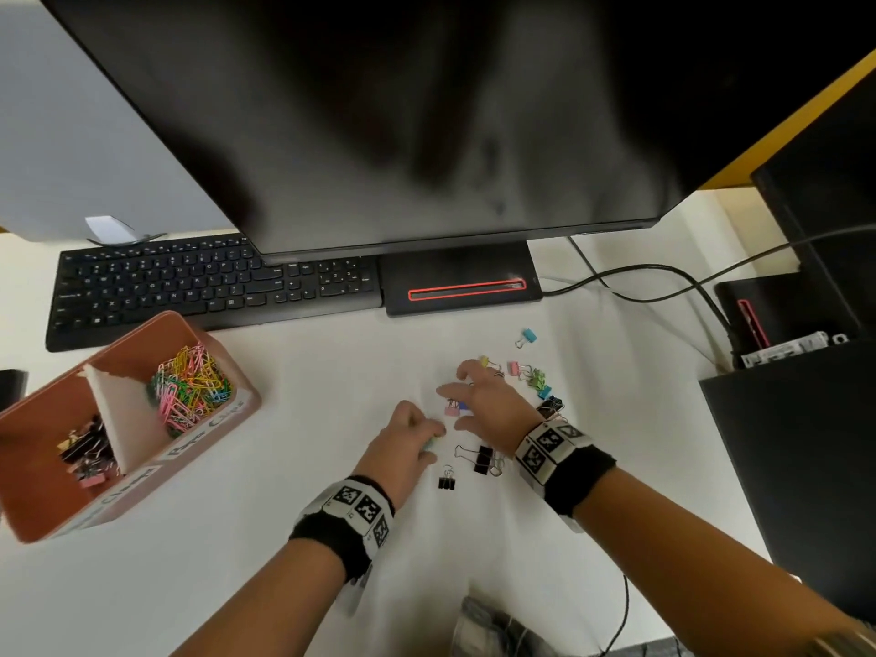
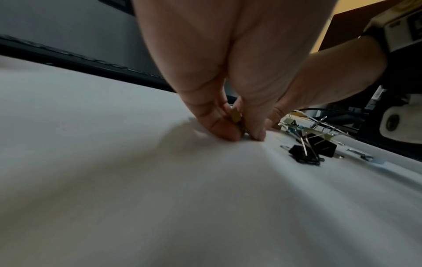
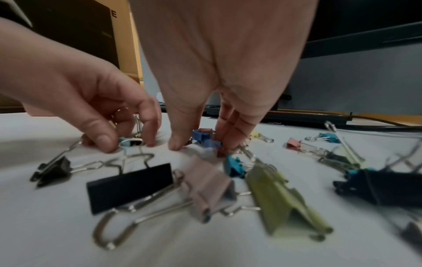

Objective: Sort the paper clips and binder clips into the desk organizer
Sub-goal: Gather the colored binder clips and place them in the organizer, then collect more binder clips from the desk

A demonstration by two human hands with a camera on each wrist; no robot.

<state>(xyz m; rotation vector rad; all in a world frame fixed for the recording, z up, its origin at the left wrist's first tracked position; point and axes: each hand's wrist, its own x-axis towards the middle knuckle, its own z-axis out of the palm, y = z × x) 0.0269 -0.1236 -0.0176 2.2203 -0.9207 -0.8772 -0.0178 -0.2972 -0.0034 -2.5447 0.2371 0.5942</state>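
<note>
Two compartments split the pink desk organizer at the far left of the white desk, a white divider between them. The near-left compartment holds mostly black binder clips; the far-right one holds a tangle of coloured wire paper clips. Handwritten labels run along its front wall; the one under the paper clips seems to read "Paper Clips", the other is too blurred to read. Only the head view shows the organizer, the black keyboard and the dark monitor.

Right of the organizer, the left hand is curled down on the desk. The left wrist view shows its thumb and fingertips pinching a small clip, yellowish there, which the head view hides under the knuckles.

Just right, the right hand spreads over the loose pile. The right wrist view shows thumb and fingers closing round a small blue clip, with a pink one behind it; whether the grip is firm I cannot tell.

Near the wrists lie a small black clip and a large black clip, folded matte metal with shiny wire handles. Farther right are pink, green and blue clips, and one light blue clip sits apart, far right.
</note>
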